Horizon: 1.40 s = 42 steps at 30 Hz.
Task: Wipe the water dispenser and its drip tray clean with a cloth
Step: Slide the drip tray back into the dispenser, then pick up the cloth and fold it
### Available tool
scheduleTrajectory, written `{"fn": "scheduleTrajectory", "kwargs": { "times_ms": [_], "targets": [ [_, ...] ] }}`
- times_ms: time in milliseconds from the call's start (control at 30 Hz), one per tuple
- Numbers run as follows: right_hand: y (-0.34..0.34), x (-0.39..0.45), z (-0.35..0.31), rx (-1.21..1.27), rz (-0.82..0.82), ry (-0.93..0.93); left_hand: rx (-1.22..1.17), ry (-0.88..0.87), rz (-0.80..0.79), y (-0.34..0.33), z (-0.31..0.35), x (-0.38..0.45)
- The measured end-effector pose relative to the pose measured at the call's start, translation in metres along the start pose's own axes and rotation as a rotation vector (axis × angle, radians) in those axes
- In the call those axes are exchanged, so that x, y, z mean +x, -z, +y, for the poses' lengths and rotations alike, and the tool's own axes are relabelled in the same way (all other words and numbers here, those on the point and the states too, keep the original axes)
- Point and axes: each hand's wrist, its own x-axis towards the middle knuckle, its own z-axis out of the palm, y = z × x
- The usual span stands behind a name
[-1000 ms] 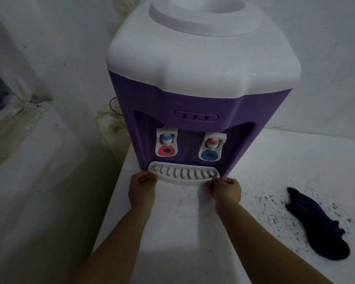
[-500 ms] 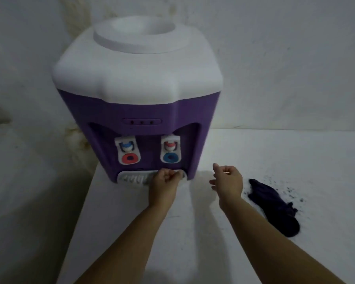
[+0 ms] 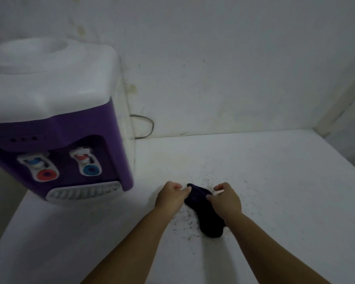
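My left hand was curled, its grip pinching the far end of the dark cloth between thumb and fingertips. My right hand was curled too, its fingers closed on the cloth's right edge. The cloth lay long and limp on the white surface, between my hands, amid a scatter of dark specks. Off to the left, well apart from it, stood the water dispenser, purple-bodied with a smooth white top, two taps with red and blue rings, and its white slotted drip tray seated at the base. A thin cable looped behind it against the stained white wall.
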Motion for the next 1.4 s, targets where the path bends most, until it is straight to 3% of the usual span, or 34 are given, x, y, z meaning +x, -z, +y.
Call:
{"fn": "scheduleTrajectory", "kwargs": {
  "times_ms": [100,267,433,567,700,800,967,1200,1300,1400],
  "targets": [
    [0.016,0.010,0.024,-0.081,-0.150,-0.022,0.031,0.097,0.037,-0.033,-0.003,-0.001],
    [0.029,0.015,0.046,0.103,-0.347,-0.025,-0.080,0.148,0.105,-0.063,-0.004,-0.001],
    [0.044,0.026,0.055,0.295,-0.444,-0.100,-0.274,0.160,0.057,-0.078,0.003,-0.006],
    [0.064,0.034,0.050,0.444,-0.451,-0.101,-0.348,0.037,-0.093,-0.074,0.025,-0.022],
    [0.086,0.039,0.035,0.615,-0.628,-0.113,-0.298,-0.099,-0.216,-0.061,0.048,-0.037],
    [0.100,0.045,0.022,0.575,-0.705,0.009,-0.285,-0.218,-0.255,-0.052,0.065,-0.044],
    [0.125,0.046,-0.003,0.584,-0.588,0.212,-0.198,-0.378,-0.198,-0.038,0.087,-0.048],
    [0.154,0.034,-0.033,0.551,-0.398,0.502,-0.047,-0.528,0.018,-0.025,0.089,-0.034],
    [0.162,0.022,-0.044,0.586,-0.325,0.551,-0.041,-0.551,0.002,-0.034,0.082,-0.036],
    [0.166,0.013,-0.051,0.658,-0.273,0.553,0.133,-0.561,-0.022,-0.042,0.063,-0.032]
  ]
}}
